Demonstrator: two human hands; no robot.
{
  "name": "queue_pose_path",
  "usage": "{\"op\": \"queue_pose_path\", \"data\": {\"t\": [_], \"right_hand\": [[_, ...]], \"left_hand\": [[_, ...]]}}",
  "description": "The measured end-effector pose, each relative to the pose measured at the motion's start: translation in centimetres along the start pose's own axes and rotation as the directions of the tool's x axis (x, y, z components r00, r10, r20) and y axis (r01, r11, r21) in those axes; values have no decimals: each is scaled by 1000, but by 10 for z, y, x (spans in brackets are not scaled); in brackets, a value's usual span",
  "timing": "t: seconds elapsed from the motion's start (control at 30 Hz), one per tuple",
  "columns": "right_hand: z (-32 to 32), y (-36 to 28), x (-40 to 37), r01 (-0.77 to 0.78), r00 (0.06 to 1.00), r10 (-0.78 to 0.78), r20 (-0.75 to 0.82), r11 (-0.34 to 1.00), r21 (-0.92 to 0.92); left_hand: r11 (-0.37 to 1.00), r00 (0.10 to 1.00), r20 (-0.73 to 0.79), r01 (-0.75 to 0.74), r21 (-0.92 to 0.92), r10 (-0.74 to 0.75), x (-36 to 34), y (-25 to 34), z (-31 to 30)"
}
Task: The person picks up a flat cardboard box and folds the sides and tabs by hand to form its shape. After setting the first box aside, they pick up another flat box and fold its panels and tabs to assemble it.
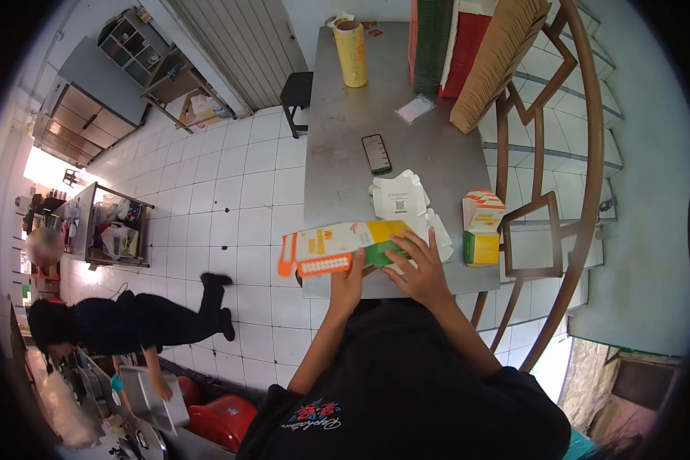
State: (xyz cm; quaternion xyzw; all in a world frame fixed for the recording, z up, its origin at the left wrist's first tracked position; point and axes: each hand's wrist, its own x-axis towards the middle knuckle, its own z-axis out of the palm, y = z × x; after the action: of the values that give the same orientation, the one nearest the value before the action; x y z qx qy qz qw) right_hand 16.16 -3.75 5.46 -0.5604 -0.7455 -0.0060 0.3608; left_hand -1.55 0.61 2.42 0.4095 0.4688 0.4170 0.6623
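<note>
A long printed carton [326,242] in orange, white, yellow and green is held over the near edge of the metal table [337,153]. My left hand [349,282] grips its lower side, thumb on the orange and white panel. At the green and yellow end, my right hand [419,267] lies on the carton with its fingers spread. White flat cartons [400,196] lie just beyond, one showing a printed code. To the right stands a folded yellow, green and orange box [481,247].
On the table are a phone [376,154], a plastic packet [415,110], a yellow roll [350,54] and stacked cardboard [502,57]. A curved railing [592,153] borders the right side. Another person [130,322] stands at a counter on the left.
</note>
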Motion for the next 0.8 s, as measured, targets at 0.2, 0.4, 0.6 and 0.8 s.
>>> {"op": "queue_pose_path", "data": {"t": [0.2, 0.4, 0.6, 0.8], "right_hand": [[18, 10, -7, -54, 997, 66, -44, 972, 229], [12, 7, 0, -251, 956, 295, 6, 802, 542], [31, -3, -4, -381, 811, 568, 141, 329, 864], [35, -20, -5, -358, 772, 615, 159, 215, 909]], "left_hand": [[998, 995, 93, 33, -61, -28, -4, 0, -1], [998, 996, 89, 1, -59, 4, -6, 3, -5], [990, 1000, 30, 9, -142, -5, -8, -7, 3], [978, 997, -5, -80, 195, 83, -14, -16, 7]]}}
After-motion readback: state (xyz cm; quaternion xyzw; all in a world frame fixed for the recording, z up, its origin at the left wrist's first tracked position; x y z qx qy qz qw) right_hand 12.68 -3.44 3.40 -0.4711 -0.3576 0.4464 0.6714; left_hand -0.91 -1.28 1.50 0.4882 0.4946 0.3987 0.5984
